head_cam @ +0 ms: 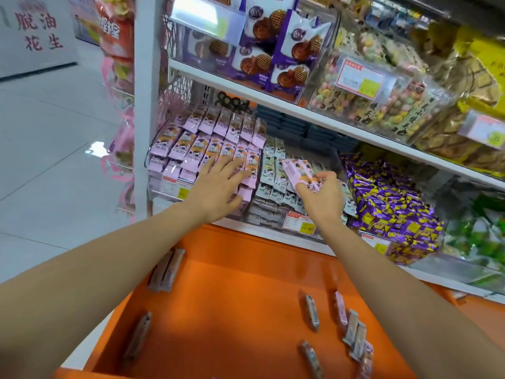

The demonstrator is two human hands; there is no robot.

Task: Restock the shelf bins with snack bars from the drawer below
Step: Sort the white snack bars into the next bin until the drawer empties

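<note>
Left hand (218,187): fingers straight and spread, pressing flat on the stacked pink bars (188,149) in the leftmost bin (157,192).
Right hand (323,199): fingers curled round a bundle of pink bars (296,172), above the white-bar bin (273,214).
Drawer (232,296): open; loose bars (312,313) lie mostly near its right edge.

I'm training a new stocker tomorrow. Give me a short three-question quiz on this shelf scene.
1. True or false: the left hand rests with straight fingers on the stacked pink-wrapped snack bars.
2. What does the right hand grip? A) a glass bottle B) a bunch of pink-wrapped bars C) nothing
3. What colour is the open drawer holding the loose wrapped bars?
Key: 1 true; 2 B; 3 orange.
</note>
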